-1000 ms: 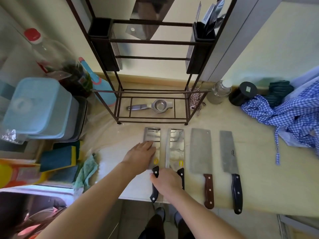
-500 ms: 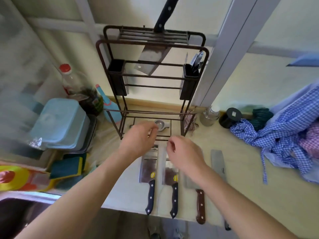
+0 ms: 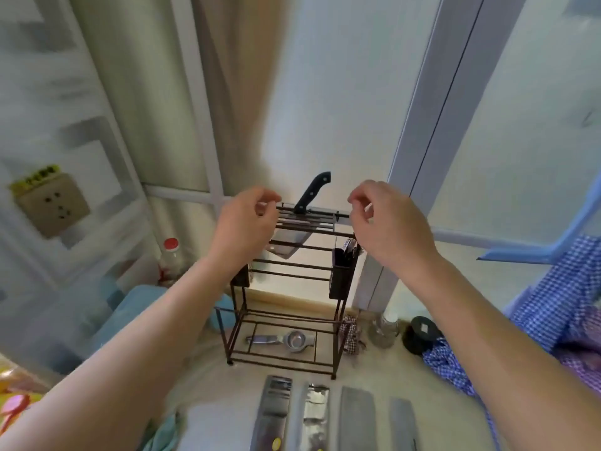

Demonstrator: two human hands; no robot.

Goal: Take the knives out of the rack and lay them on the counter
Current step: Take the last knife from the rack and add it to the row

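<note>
Nearest the viewer, four flat steel cleaver blades (image 3: 331, 415) lie side by side on the pale counter (image 3: 383, 366), just in front of the rack (image 3: 286, 320); their handles are cut off by the frame edge. The two left blades are mirror-bright, the two right ones matte grey. The rack is a dark, thin-barred metal frame standing upright on the counter. On its bottom shelf lies a metal squeezer (image 3: 286, 339) with a round cup and a long handle. To the rack's right sit a clear jar (image 3: 383, 330), a black round lid (image 3: 421, 332) and a crumpled blue checked cloth (image 3: 553, 320); to its left, a pale blue tub (image 3: 130, 314) and a red-capped bottle (image 3: 169, 258). A black cup (image 3: 341, 275) hangs on the rack's right post. In the slotted top sits one cleaver (image 3: 286, 242), its blade down between the bars and its black riveted handle slanting up. The left hand (image 3: 247, 222) is at the top rail's left end, the right hand (image 3: 383, 222) at its right end; each has the fingers curled with thumb and forefinger close together. Whether they touch the rail cannot be told. Behind, a wall socket (image 3: 53, 203) is well left of the rack.
</note>
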